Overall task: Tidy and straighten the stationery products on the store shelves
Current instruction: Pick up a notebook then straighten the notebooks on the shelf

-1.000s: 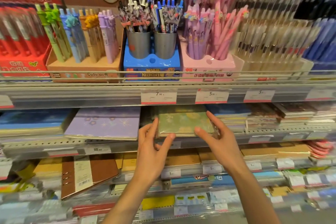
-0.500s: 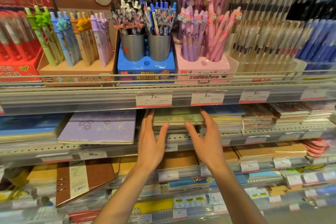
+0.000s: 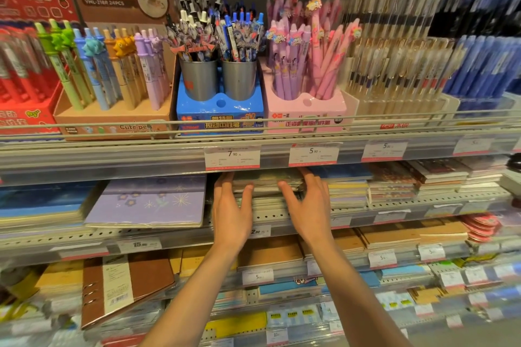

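Left hand (image 3: 231,215) and right hand (image 3: 308,213), fingers straight, flank the small stack of green-covered notebooks (image 3: 266,182), pressing its short sides, long axis running left-right, equally near.

Fingertips of both hands, left hand (image 3: 229,214) and right hand (image 3: 310,207), hidden under upper shelf lip (image 3: 141,159). Green notebook stack (image 3: 267,183) motion-blurred, cover unreadable. Price tags (image 3: 232,157) too small. Blue pens (image 3: 490,65) at 2 o'clock smeared, cut by edge.
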Demonstrator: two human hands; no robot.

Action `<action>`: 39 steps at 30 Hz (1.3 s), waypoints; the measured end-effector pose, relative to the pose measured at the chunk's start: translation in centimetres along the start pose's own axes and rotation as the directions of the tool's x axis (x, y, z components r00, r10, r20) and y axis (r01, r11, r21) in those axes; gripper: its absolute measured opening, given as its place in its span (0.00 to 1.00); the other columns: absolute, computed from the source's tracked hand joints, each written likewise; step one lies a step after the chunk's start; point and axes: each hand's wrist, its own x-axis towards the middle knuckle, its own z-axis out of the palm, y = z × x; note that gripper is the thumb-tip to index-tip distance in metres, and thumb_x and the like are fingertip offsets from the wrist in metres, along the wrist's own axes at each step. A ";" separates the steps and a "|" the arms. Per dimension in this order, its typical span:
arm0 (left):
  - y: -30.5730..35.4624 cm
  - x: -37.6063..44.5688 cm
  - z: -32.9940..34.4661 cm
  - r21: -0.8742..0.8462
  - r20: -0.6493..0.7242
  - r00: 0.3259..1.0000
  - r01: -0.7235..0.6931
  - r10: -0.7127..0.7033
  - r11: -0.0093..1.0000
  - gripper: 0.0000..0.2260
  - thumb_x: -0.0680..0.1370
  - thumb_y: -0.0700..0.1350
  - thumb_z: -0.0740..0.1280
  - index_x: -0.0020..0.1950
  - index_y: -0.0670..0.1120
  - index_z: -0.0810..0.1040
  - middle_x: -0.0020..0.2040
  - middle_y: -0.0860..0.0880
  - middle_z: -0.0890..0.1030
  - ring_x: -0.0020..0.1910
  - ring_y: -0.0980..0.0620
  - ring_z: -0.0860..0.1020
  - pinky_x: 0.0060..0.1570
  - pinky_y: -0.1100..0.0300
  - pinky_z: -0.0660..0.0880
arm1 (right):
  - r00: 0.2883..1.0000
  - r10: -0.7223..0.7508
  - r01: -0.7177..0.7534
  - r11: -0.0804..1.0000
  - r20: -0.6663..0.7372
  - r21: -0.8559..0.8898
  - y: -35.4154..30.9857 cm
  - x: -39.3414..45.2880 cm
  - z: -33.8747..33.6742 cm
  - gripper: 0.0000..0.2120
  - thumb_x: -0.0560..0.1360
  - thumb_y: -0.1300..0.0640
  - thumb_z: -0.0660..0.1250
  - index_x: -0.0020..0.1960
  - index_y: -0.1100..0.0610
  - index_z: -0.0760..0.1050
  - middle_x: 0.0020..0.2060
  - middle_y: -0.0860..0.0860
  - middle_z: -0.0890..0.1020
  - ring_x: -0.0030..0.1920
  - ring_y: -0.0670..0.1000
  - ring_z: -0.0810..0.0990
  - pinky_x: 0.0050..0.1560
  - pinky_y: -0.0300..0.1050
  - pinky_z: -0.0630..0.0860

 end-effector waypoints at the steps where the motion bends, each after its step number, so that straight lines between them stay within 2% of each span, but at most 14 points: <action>1: 0.0 0.0 0.0 -0.002 -0.001 1.000 0.006 -0.006 1.000 0.21 0.81 0.51 0.65 0.72 0.45 0.70 0.70 0.46 0.70 0.69 0.48 0.70 0.66 0.55 0.68 | 1.000 0.006 -0.006 1.000 -0.007 -0.005 0.0 0.0 0.1 0.27 0.77 0.40 0.66 0.70 0.54 0.71 0.57 0.50 0.77 0.62 0.49 0.70 0.58 0.42 0.69; 4: 0.1 0.0 -0.1 0.005 0.011 1.000 0.006 -0.006 1.000 0.21 0.81 0.51 0.64 0.72 0.45 0.69 0.70 0.46 0.70 0.70 0.48 0.70 0.66 0.56 0.67 | 1.000 0.019 -0.019 1.000 -0.011 0.002 -0.1 0.0 0.0 0.27 0.76 0.40 0.67 0.69 0.54 0.70 0.57 0.49 0.77 0.61 0.50 0.72 0.57 0.44 0.71; 7: 0.1 -0.3 -0.5 0.028 0.038 0.999 -0.022 0.021 0.999 0.22 0.82 0.53 0.61 0.74 0.48 0.66 0.72 0.47 0.68 0.72 0.50 0.67 0.69 0.54 0.65 | 0.999 0.025 -0.027 0.997 0.023 0.075 -0.2 -0.2 -0.7 0.28 0.76 0.40 0.67 0.70 0.53 0.68 0.60 0.49 0.76 0.63 0.50 0.72 0.62 0.51 0.74; 11: -0.5 -2.5 -1.3 0.024 0.076 0.992 -0.100 0.098 0.995 0.24 0.83 0.57 0.58 0.78 0.56 0.58 0.78 0.57 0.58 0.73 0.67 0.54 0.71 0.61 0.57 | 0.998 0.004 -0.015 0.984 0.060 0.179 0.2 -2.5 -1.9 0.32 0.77 0.40 0.66 0.77 0.47 0.60 0.70 0.44 0.70 0.69 0.45 0.69 0.69 0.51 0.71; 13: -0.9 -4.3 -1.9 0.008 0.110 0.986 -0.125 0.123 0.992 0.24 0.82 0.58 0.58 0.78 0.59 0.58 0.79 0.61 0.54 0.74 0.69 0.52 0.72 0.62 0.55 | 0.998 0.008 -0.022 0.977 0.068 0.212 0.7 -4.1 -2.5 0.31 0.77 0.40 0.65 0.76 0.43 0.60 0.72 0.41 0.68 0.70 0.42 0.68 0.70 0.49 0.70; 17: -2.1 -7.2 -4.0 0.012 0.108 0.989 -0.105 0.103 0.994 0.22 0.82 0.56 0.61 0.75 0.58 0.64 0.74 0.61 0.65 0.72 0.61 0.65 0.70 0.59 0.65 | 0.992 0.058 -0.084 0.965 0.108 0.249 2.2 -7.5 -2.7 0.28 0.77 0.43 0.67 0.74 0.45 0.64 0.68 0.41 0.71 0.69 0.41 0.68 0.70 0.47 0.69; 21: -4.7 -10.2 -6.2 0.044 0.114 0.991 0.061 -0.066 0.997 0.18 0.81 0.54 0.62 0.71 0.57 0.69 0.66 0.59 0.75 0.63 0.61 0.73 0.62 0.58 0.72 | 0.968 0.079 -0.123 0.977 0.238 0.175 4.2 -11.6 -1.1 0.24 0.77 0.47 0.68 0.71 0.51 0.70 0.66 0.48 0.76 0.66 0.48 0.74 0.67 0.50 0.73; 23: -6.2 -11.7 -7.6 0.030 0.113 0.983 0.141 -0.144 0.990 0.16 0.81 0.54 0.63 0.68 0.57 0.71 0.62 0.58 0.77 0.60 0.60 0.76 0.58 0.60 0.74 | 0.933 0.138 -0.194 0.971 0.332 0.142 4.7 -13.4 0.1 0.24 0.77 0.46 0.68 0.71 0.51 0.70 0.65 0.48 0.77 0.64 0.50 0.75 0.64 0.51 0.76; 26: -8.4 -13.1 -9.9 0.042 0.122 0.968 0.218 -0.221 0.975 0.14 0.80 0.55 0.63 0.66 0.58 0.72 0.56 0.58 0.80 0.56 0.59 0.78 0.53 0.63 0.75 | 0.882 0.189 -0.263 0.957 0.431 0.119 4.7 -15.5 2.0 0.26 0.76 0.41 0.67 0.71 0.47 0.68 0.63 0.44 0.77 0.62 0.46 0.76 0.61 0.45 0.75; 28: -9.6 -13.5 -11.6 0.050 0.133 0.959 0.245 -0.250 0.968 0.12 0.80 0.55 0.64 0.63 0.63 0.72 0.54 0.59 0.81 0.54 0.61 0.78 0.50 0.68 0.73 | 0.860 0.201 -0.287 0.951 0.470 0.119 4.1 -16.8 3.0 0.28 0.74 0.36 0.65 0.71 0.45 0.67 0.62 0.42 0.77 0.61 0.44 0.76 0.61 0.48 0.76; 31: -11.0 -13.0 -13.9 0.035 0.147 0.952 0.265 -0.268 0.964 0.10 0.79 0.54 0.65 0.59 0.66 0.72 0.49 0.64 0.80 0.52 0.65 0.77 0.44 0.76 0.71 | 0.856 0.211 -0.302 0.945 0.472 0.124 2.4 -18.1 4.2 0.33 0.71 0.31 0.63 0.71 0.45 0.68 0.61 0.43 0.79 0.59 0.44 0.78 0.60 0.52 0.78; 34: -12.9 -11.8 -16.0 0.001 0.166 0.953 0.257 -0.253 0.967 0.12 0.79 0.50 0.66 0.62 0.58 0.74 0.46 0.63 0.81 0.49 0.65 0.78 0.43 0.77 0.70 | 0.867 0.207 -0.282 0.954 0.454 0.103 0.2 -19.3 5.6 0.29 0.76 0.39 0.65 0.73 0.49 0.68 0.61 0.47 0.79 0.58 0.46 0.79 0.59 0.52 0.79; 37: -14.7 -10.2 -18.8 -0.040 0.203 0.955 0.230 -0.218 0.972 0.12 0.79 0.46 0.67 0.63 0.53 0.75 0.44 0.60 0.82 0.44 0.66 0.78 0.41 0.76 0.71 | 0.865 0.271 -0.333 0.940 0.422 0.080 -2.3 -20.8 7.7 0.27 0.77 0.44 0.67 0.73 0.51 0.68 0.62 0.49 0.78 0.60 0.49 0.77 0.61 0.55 0.77; 39: -16.0 -9.2 -21.0 -0.074 0.239 0.948 0.232 -0.208 0.970 0.11 0.80 0.44 0.67 0.61 0.54 0.74 0.44 0.66 0.81 0.40 0.69 0.78 0.38 0.77 0.71 | 0.863 0.317 -0.371 0.926 0.394 0.068 -4.3 -22.0 9.3 0.25 0.76 0.45 0.69 0.71 0.49 0.70 0.62 0.47 0.78 0.60 0.48 0.77 0.62 0.53 0.76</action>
